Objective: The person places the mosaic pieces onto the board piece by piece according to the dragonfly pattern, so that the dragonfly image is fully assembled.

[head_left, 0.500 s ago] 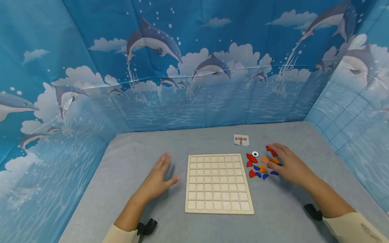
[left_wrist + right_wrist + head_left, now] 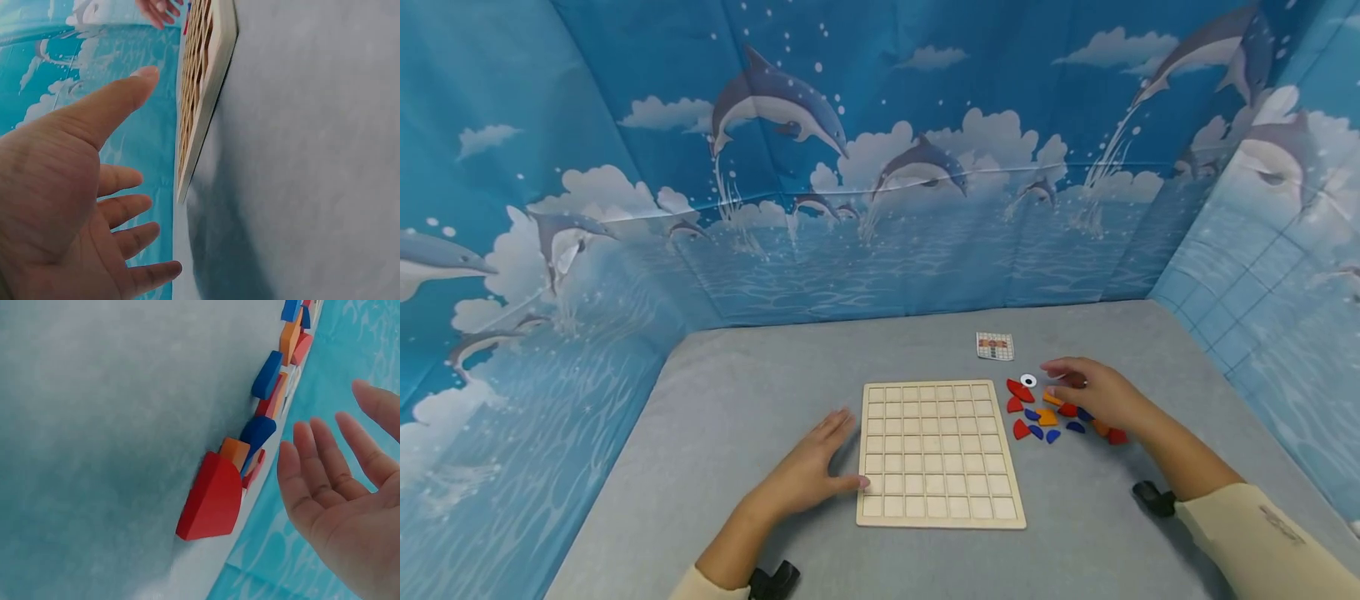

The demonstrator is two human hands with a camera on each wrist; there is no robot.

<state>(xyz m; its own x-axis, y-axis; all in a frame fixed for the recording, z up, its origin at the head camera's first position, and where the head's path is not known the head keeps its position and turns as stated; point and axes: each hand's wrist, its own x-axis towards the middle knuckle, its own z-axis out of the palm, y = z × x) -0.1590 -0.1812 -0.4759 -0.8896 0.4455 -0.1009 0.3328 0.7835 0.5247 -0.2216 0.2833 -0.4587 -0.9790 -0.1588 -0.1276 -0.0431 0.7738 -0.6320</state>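
Note:
A square wooden grid board (image 2: 940, 385) lies flat on the grey table. Beside its left edge is my left hand (image 2: 805, 471), fingers spread, the thumb tip overlapping the board's rim in the head view; the left wrist view shows the palm holding nothing. My right hand (image 2: 1097, 392) hovers over a scatter of flat coloured pieces, its fingers loosely bent and bare in the right wrist view. Under and around it lie an orange piece (image 2: 1047, 417), a red quarter-round piece (image 2: 212, 500), blue half-round pieces (image 2: 1076, 427) and a white ring-like disc with a black centre (image 2: 1028, 381).
A small printed card (image 2: 995, 346) with a coloured grid pattern lies behind the board. A dolphin-print curtain (image 2: 880, 250) hangs along the back and both sides of the table (image 2: 775, 358).
My left hand has moved right and nearer, up to the board's edge. My right hand has shifted slightly left, its fingers bent more; red and orange pieces now show beneath its wrist.

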